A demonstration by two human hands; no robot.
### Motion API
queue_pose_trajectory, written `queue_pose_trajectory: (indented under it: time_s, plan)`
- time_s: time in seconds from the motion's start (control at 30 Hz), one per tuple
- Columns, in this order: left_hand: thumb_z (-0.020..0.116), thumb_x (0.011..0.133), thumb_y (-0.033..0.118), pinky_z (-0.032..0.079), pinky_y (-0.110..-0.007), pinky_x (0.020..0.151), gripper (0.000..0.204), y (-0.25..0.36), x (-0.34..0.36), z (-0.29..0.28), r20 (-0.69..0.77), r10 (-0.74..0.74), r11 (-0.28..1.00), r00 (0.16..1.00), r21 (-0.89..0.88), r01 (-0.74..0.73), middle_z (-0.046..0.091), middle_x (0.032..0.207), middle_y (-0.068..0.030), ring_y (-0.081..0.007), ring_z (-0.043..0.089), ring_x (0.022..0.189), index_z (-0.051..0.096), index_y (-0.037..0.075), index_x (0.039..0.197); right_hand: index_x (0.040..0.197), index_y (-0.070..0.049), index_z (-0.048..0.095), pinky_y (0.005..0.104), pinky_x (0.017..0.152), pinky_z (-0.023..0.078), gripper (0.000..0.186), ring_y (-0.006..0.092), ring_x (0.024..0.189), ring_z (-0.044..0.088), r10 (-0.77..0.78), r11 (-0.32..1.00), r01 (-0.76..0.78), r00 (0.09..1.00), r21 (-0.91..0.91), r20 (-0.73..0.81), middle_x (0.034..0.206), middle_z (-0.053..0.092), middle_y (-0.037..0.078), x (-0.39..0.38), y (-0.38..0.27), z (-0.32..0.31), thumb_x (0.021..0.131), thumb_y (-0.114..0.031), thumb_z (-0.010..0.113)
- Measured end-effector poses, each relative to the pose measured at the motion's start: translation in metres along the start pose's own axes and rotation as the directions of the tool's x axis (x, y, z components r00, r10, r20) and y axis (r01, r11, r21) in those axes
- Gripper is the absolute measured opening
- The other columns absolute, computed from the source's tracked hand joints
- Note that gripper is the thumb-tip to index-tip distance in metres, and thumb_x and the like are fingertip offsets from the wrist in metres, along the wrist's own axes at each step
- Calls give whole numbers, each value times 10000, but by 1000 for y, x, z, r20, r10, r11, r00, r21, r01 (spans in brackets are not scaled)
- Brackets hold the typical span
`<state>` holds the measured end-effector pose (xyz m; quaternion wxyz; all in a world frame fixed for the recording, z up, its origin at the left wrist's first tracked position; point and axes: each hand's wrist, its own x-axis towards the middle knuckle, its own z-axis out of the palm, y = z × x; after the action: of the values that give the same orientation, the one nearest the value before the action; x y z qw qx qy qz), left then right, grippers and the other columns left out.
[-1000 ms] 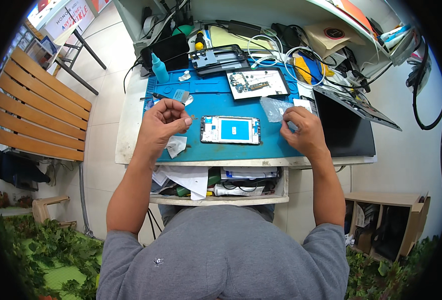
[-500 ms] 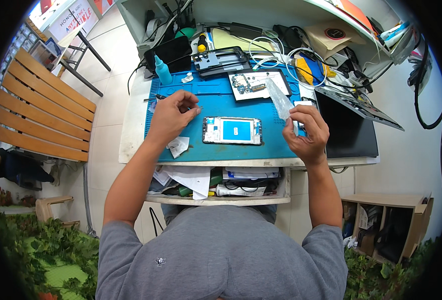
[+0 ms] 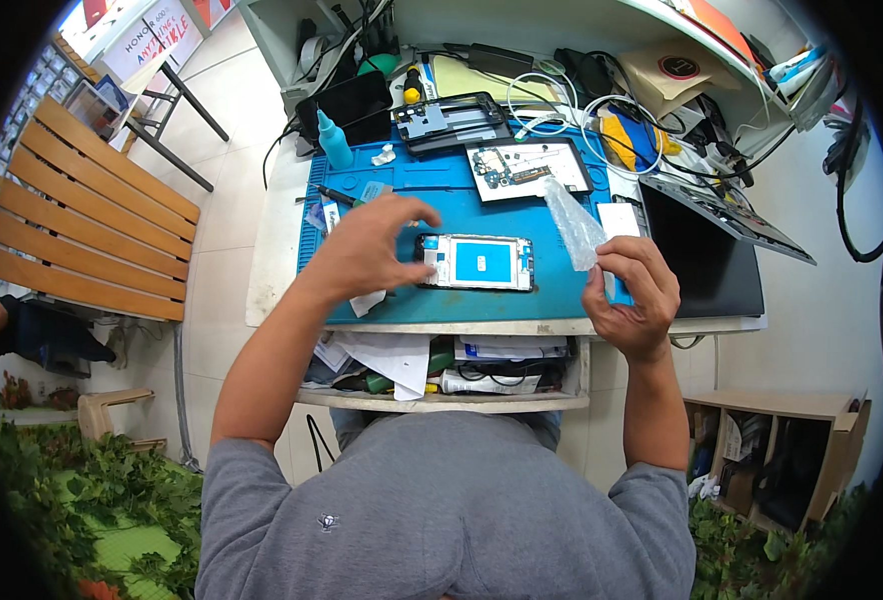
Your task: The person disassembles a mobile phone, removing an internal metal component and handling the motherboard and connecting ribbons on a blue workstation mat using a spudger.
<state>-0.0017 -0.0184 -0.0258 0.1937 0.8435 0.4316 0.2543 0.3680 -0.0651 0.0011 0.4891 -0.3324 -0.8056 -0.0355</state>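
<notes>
Left hand (image 3: 370,248): spread wide, by phone frame's (image 3: 483,264) left end.
Right hand (image 3: 638,300): pinches clear plastic wrapping (image 3: 573,228).
Near drawer (image 3: 442,403): papers (image 3: 394,358).

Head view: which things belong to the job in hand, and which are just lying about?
Seemingly in the job:
clear plastic sleeve, pinched in the right hand
phone frame, beside the open left hand

Seemingly just lying about:
blue bottle, untouched on the mat
brown paper packet
slatted wooden seat
</notes>
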Motion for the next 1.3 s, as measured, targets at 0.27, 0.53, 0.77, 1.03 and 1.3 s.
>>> queue_pose_trajectory:
  time_s: [0.27, 0.53, 0.77, 1.03, 1.3]
  plan:
    - [1047, 712, 294, 590, -456, 1114, 816, 20, 22, -6, 305, -84, 994, 949, 89, 59, 791, 1330, -142, -346, 735, 1295, 741, 119, 1449, 918, -11, 739, 375, 722, 639, 215, 300, 847, 785, -71, 996, 76, 993, -49, 96, 976, 765, 113, 11, -18, -16, 748, 65, 845]
    - [996, 640, 276, 628, -426, 1013, 855, 3, -18, -47, 14, -122, 991, 992, -57, 123, 790, 1211, -148, -336, 775, 1089, 689, 92, 1417, 894, -7, 728, 374, 767, 666, 196, 284, 890, 792, -162, 982, 180, 955, -54, 247, 980, 741, 99, -4, -36, 8, 738, 29, 841]
    - [1010, 618, 265, 621, -360, 996, 864, -8, -26, -73, -202, -146, 984, 969, -128, 121, 805, 1158, -122, -245, 769, 1057, 695, 63, 1397, 1102, 7, 794, 404, 845, 641, 253, 275, 1000, 764, -92, 995, 102, 921, -8, 378, 1137, 785, 137, -4, -40, 62, 932, -148, 900]
    - [1027, 661, 269, 627, -405, 1096, 814, 9, 5, -25, 68, -64, 990, 996, -121, 72, 791, 1250, -122, -263, 777, 1157, 684, 73, 1373, 1567, -3, 625, 507, 1165, 557, 856, 434, 1380, 645, 238, 968, -243, 785, -70, 572, 1522, 694, 233, 9, 19, 24, 861, -319, 991]
    - [1039, 723, 281, 592, -427, 1161, 768, 10, 15, -6, 232, -122, 990, 965, -42, 135, 779, 1337, -117, -297, 741, 1273, 728, 87, 1399, 1600, -65, 636, 486, 1245, 524, 933, 422, 1468, 624, 238, 963, -248, 620, -102, 747, 1582, 664, 214, 12, 33, 43, 810, -378, 1022]
